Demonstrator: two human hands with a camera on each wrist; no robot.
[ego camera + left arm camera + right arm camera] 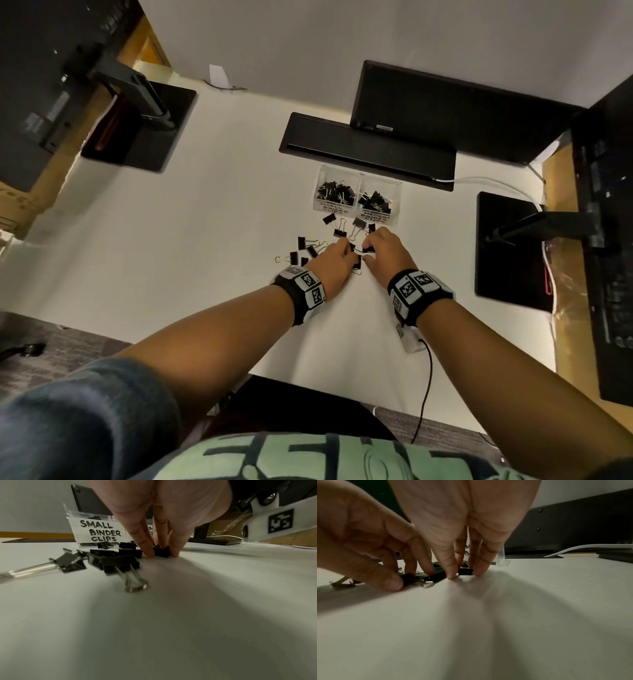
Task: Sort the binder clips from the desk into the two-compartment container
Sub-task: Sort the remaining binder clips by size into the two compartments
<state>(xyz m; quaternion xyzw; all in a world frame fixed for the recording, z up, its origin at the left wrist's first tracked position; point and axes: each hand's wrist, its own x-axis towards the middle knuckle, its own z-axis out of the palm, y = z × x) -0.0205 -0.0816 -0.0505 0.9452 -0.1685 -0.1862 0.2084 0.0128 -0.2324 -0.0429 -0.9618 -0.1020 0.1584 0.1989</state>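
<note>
A clear two-compartment container (390,186) stands at mid-desk, labelled for small clips on the left and medium clips on the right; both sides hold black clips. Several loose black binder clips (310,249) lie on the white desk in front of it. My left hand (345,253) is down on the desk, and its fingertips (149,553) pinch a small black clip (161,552). Just to its right, my right hand (367,254) pinches another black clip (465,571) between thumb and fingers. Both clips still touch the desk.
A black keyboard (370,150) and a monitor (455,109) sit behind the container. Black monitor bases stand at the left (144,126) and right (510,246). A white cable (496,183) runs on the right. A larger clip (120,563) lies near my left hand.
</note>
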